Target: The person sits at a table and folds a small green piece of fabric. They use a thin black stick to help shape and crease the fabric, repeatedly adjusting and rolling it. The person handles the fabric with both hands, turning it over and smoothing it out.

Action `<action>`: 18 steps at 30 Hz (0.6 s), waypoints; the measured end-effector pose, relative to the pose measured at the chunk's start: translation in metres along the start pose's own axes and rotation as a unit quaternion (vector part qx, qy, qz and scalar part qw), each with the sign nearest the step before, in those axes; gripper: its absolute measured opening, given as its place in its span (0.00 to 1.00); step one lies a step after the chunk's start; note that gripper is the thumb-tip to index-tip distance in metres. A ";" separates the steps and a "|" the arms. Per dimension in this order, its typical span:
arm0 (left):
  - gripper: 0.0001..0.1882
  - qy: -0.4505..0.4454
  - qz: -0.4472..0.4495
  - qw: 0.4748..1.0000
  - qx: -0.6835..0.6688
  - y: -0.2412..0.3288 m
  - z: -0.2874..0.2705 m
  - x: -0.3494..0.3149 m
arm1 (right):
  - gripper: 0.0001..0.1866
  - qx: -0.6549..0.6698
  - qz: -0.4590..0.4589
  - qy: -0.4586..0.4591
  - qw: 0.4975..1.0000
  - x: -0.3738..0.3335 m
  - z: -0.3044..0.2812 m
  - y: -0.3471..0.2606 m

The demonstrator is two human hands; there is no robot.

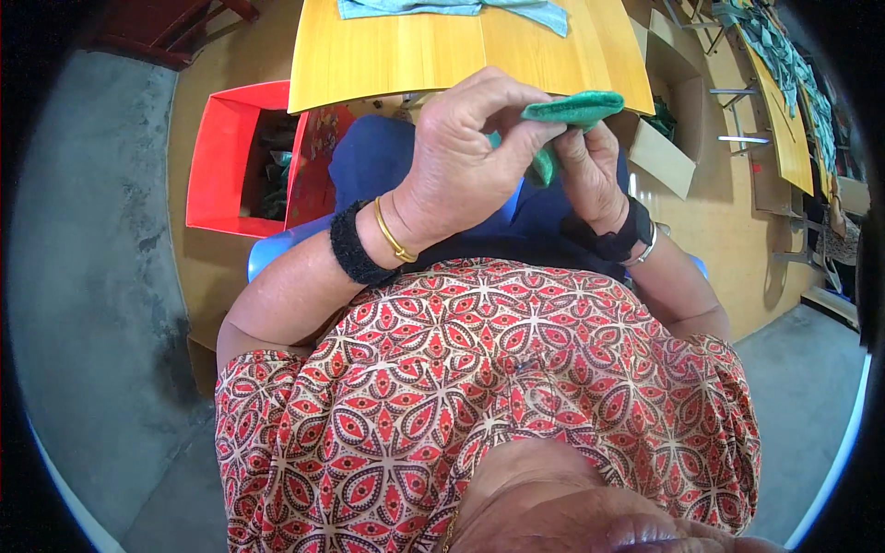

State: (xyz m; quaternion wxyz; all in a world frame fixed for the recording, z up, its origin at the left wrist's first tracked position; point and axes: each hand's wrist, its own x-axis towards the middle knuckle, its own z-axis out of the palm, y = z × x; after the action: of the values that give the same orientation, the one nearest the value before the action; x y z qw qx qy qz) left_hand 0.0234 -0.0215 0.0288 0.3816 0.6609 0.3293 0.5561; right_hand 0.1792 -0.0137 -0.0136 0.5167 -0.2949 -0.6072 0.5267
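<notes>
A folded green cloth piece is held up in front of my chest, near the table's front edge. Its top is bent over into a flat, rounded fold, and a lower part hangs between my hands. My left hand pinches the fold between thumb and fingers. Lower down, my right hand grips the cloth from the right side, its fingers closed. Whether the piece is a finished item, such as a sock or a glove, I cannot make out.
Ahead stands a yellow wooden table with light blue cloth at its far side. On the floor, a red box with dark contents is at left and an open cardboard box at right. Teal cloths cover a farther table.
</notes>
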 end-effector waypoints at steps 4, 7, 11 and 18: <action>0.03 -0.001 0.019 1.000 -0.016 -0.001 -0.004 0.000 | 0.14 0.064 0.009 0.048 0.997 -0.001 0.003 -0.002; 0.04 0.014 -0.029 0.998 -0.050 -0.005 -0.007 0.000 | 0.14 0.061 -0.002 0.063 0.996 0.001 0.007 -0.010; 0.08 -0.022 -0.091 0.990 -0.103 -0.014 -0.012 0.002 | 0.12 -0.038 -0.026 0.061 0.997 0.005 0.005 -0.015; 0.15 -0.086 0.035 0.987 0.132 0.013 -0.027 0.021 | 0.07 -0.317 -0.116 0.007 0.941 0.015 -0.003 -0.024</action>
State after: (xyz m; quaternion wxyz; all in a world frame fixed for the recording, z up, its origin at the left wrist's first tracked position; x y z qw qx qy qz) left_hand -0.0001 -0.0058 0.0527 0.2987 0.7620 0.3422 0.4616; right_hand 0.1817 -0.0057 0.0137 0.4577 -0.3746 -0.7694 0.2411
